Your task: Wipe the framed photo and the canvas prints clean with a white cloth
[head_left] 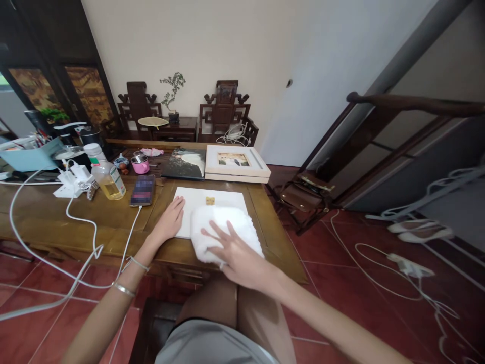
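A flat white board or album cover with a small gold emblem lies near the table's front edge. Along its left edge rests my left hand, open, fingers laid flat. A fluffy white cloth covers the lower right part of the board and reaches past its front edge. On top of this cloth my right hand presses down with its fingers spread, not wrapped around it. The emblem shows just beyond the cloth's far edge.
Behind the board are a framed photo in a box and a dark album. To the left stand a phone with a cable, a pink mug, a bottle and a power strip. A chair with a brown bag is right.
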{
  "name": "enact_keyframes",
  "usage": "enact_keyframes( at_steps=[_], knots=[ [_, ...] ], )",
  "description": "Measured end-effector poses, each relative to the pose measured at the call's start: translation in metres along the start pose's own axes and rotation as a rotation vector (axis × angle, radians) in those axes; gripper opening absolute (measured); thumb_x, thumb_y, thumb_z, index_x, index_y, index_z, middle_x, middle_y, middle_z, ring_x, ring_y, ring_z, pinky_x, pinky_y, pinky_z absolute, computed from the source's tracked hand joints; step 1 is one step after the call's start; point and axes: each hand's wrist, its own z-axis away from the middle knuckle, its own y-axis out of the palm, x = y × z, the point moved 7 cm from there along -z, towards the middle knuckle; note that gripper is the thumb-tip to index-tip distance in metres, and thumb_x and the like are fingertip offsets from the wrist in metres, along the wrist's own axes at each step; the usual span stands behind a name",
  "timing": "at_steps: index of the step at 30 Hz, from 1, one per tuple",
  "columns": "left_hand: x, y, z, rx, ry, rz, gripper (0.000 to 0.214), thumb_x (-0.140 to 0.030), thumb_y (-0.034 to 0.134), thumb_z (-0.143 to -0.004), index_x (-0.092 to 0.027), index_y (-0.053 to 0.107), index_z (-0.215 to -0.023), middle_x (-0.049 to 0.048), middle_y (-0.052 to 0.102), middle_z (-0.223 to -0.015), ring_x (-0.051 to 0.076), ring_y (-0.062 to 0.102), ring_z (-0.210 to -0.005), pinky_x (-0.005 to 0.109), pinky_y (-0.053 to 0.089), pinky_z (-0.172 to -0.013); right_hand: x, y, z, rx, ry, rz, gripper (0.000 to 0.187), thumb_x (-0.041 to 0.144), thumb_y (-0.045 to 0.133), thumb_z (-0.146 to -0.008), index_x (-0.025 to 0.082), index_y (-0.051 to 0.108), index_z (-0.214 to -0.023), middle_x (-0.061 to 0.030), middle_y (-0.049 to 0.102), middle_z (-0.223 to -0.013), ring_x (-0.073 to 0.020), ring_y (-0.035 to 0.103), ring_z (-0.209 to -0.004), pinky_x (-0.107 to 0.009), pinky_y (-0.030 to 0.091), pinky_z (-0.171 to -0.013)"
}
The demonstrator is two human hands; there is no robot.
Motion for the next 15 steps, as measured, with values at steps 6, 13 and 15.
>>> enact_keyframes(
  at_steps=[6, 13, 15],
  knots=[
    [0.0, 0.001, 0.0, 0.007, -0.005, -0.001, 0.049, -0.026, 0.028, -0.093, -0.009, 0.046, -0.135, 0.0138, 0.04, -0.147, 0.024, 0.03, -0.14, 0.046, 0.024, -0.117, -0.037, -0.007, -0.017, -0.015, 0.064, 0.008, 0.048, 0.005, 0.045, -0.076, 0.015, 0.058, -0.121, -0.0144, 0.041, -0.146, -0.0283, 0.019, -0.142, -0.058, 0.017, -0.112],
    [-0.002, 0.0, -0.002, 0.022, -0.029, -0.021, 0.05, -0.025, 0.029, -0.092, -0.005, 0.045, -0.135, 0.0169, 0.04, -0.146, 0.024, 0.029, -0.14, 0.043, 0.024, -0.117, -0.09, -0.015, -0.081, -0.079, 0.229, 0.151, 0.044, 0.011, 0.045, -0.083, 0.014, 0.056, -0.125, -0.0157, 0.043, -0.144, -0.0353, 0.019, -0.141, -0.066, 0.019, -0.106],
    [-0.003, 0.0, -0.002, 0.022, -0.027, -0.025, 0.049, -0.025, 0.028, -0.092, -0.006, 0.045, -0.135, 0.0163, 0.04, -0.146, 0.024, 0.029, -0.14, 0.044, 0.024, -0.117, -0.07, -0.012, -0.078, -0.057, 0.196, 0.176, 0.042, 0.011, 0.049, -0.081, 0.013, 0.059, -0.122, -0.0168, 0.039, -0.147, -0.0382, 0.017, -0.14, -0.068, 0.018, -0.106]
  ],
)
